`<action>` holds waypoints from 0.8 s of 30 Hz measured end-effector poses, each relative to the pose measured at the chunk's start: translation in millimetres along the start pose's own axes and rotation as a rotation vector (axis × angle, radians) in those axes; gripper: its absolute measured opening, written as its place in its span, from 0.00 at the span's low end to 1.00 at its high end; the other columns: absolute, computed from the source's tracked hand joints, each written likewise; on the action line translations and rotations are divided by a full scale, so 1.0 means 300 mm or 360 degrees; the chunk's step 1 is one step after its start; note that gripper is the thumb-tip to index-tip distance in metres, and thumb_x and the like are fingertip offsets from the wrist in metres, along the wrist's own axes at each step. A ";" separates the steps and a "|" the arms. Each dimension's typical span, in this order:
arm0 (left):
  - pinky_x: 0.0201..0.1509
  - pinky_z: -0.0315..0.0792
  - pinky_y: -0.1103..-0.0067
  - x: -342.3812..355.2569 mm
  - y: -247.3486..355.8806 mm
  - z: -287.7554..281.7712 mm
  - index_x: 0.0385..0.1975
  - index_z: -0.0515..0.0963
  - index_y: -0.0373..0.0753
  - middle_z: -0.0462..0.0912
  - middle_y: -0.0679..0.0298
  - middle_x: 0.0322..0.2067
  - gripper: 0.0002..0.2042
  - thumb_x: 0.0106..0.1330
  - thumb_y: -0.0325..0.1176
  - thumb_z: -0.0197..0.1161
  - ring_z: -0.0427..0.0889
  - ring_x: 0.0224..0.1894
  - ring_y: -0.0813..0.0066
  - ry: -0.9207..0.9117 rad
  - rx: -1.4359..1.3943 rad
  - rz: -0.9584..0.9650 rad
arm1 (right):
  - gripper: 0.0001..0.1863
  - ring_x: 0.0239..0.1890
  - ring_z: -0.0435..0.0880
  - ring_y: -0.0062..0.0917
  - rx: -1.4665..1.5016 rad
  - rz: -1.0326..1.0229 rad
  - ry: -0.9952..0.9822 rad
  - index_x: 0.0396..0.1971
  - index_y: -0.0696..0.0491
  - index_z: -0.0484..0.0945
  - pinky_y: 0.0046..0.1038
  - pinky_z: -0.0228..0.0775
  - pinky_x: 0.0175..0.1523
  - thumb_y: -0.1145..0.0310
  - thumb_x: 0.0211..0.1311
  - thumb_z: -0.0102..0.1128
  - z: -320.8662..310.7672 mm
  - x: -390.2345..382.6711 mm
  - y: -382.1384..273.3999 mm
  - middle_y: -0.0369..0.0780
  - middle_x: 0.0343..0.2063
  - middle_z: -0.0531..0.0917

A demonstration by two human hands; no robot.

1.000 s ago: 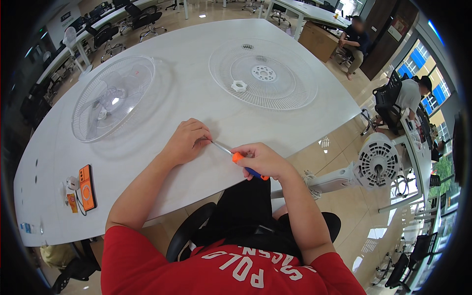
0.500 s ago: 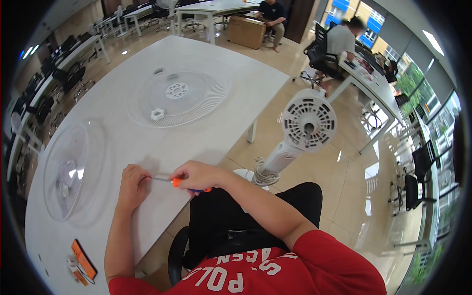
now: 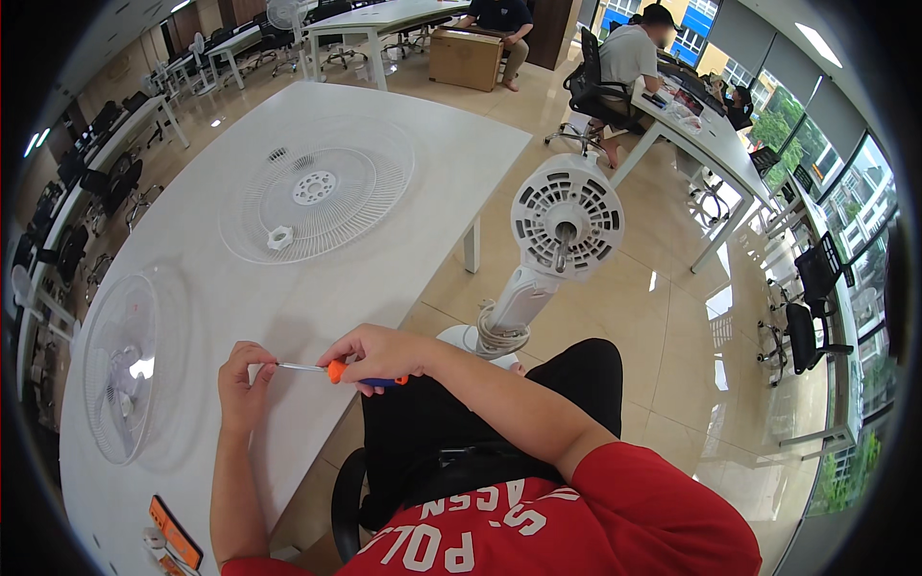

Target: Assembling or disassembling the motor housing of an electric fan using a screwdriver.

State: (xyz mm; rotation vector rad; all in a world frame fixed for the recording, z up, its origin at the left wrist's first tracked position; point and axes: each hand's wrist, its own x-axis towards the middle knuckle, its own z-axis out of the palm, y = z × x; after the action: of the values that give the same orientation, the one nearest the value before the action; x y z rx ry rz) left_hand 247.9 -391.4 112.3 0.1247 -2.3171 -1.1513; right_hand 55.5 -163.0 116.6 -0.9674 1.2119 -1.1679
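Observation:
My right hand [image 3: 382,352] is wrapped round the orange and blue handle of a screwdriver [image 3: 336,372], its metal shaft pointing left. At the shaft's tip, the thumb and fingers of my left hand [image 3: 244,384] are pinched together; whether they also hold a small piece is hidden. Both hands are over the near edge of the white table [image 3: 317,288]. Beyond them lies a round white fan grille [image 3: 384,192] with a white plastic nut [image 3: 279,237] on it. To the left is another fan grille [image 3: 96,384], with clear fan blades [image 3: 125,370] in it.
Right of the table stands a white fan [image 3: 567,216] with its motor shaft bare and a cord coiled round its post [image 3: 523,298]. An orange phone [image 3: 176,531] lies at the table's near left. Farther back are people, a cardboard box [image 3: 465,60], desks and office chairs [image 3: 600,91].
The view has shifted a little, so the table and fan appear moved in the picture. Both hands keep their hold, and the screwdriver's shaft lies at nearly the same slant.

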 end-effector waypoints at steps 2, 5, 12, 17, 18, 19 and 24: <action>0.48 0.72 0.76 -0.001 0.002 0.006 0.35 0.81 0.34 0.81 0.63 0.33 0.06 0.63 0.17 0.68 0.77 0.41 0.69 0.0017 -0.0117 -0.0027 | 0.25 0.24 0.83 0.18 0.0086 -0.0035 0.0008 0.62 0.62 0.78 0.22 0.75 0.28 0.75 0.64 0.58 0.010 -0.009 0.005 0.38 0.36 0.85; 0.48 0.71 0.77 -0.010 -0.004 0.012 0.36 0.81 0.34 0.79 0.64 0.34 0.04 0.66 0.18 0.67 0.76 0.41 0.71 0.0003 -0.0219 -0.0054 | 0.26 0.24 0.83 0.18 0.0084 -0.0034 0.0046 0.63 0.62 0.77 0.22 0.75 0.28 0.75 0.64 0.57 0.023 -0.025 0.004 0.38 0.35 0.85; 0.49 0.71 0.77 -0.007 0.035 0.022 0.36 0.81 0.34 0.80 0.64 0.33 0.03 0.66 0.19 0.68 0.77 0.41 0.72 -0.0067 -0.0202 -0.0036 | 0.26 0.25 0.82 0.18 -0.0276 0.0048 0.0093 0.65 0.59 0.76 0.22 0.76 0.29 0.73 0.68 0.59 0.047 -0.086 -0.063 0.38 0.35 0.84; 0.49 0.71 0.80 -0.020 0.044 0.035 0.37 0.82 0.33 0.81 0.68 0.35 0.01 0.70 0.23 0.67 0.77 0.41 0.79 -0.0039 -0.0633 -0.0459 | 0.26 0.24 0.84 0.21 -0.0277 -0.0049 0.0180 0.63 0.62 0.77 0.23 0.76 0.28 0.72 0.64 0.57 0.071 -0.103 -0.047 0.39 0.32 0.83; 0.50 0.71 0.82 -0.017 0.053 0.038 0.38 0.82 0.33 0.81 0.69 0.36 0.02 0.71 0.24 0.67 0.76 0.41 0.81 -0.0032 -0.0704 -0.0574 | 0.26 0.24 0.84 0.21 -0.0247 -0.0074 0.0209 0.63 0.62 0.77 0.23 0.76 0.28 0.72 0.64 0.57 0.073 -0.104 -0.039 0.39 0.32 0.83; 0.50 0.71 0.82 -0.013 0.055 0.043 0.38 0.82 0.33 0.81 0.69 0.36 0.02 0.71 0.24 0.67 0.76 0.41 0.81 -0.0039 -0.0704 -0.0571 | 0.27 0.23 0.84 0.21 -0.0217 -0.0099 0.0238 0.63 0.62 0.77 0.23 0.76 0.29 0.72 0.64 0.57 0.074 -0.105 -0.031 0.40 0.33 0.83; 0.50 0.71 0.83 0.002 0.060 0.072 0.42 0.84 0.32 0.82 0.69 0.37 0.04 0.72 0.25 0.66 0.77 0.42 0.82 0.0089 -0.0805 -0.0719 | 0.26 0.23 0.83 0.21 -0.0085 -0.0169 0.0249 0.63 0.61 0.76 0.24 0.77 0.30 0.73 0.65 0.57 0.076 -0.093 0.029 0.40 0.35 0.83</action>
State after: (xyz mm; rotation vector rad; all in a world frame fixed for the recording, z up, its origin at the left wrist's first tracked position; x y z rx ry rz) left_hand 239.0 -364.8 115.7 0.5001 -1.9254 -1.8922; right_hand 79.9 -135.3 116.0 -1.0052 1.3349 -1.3209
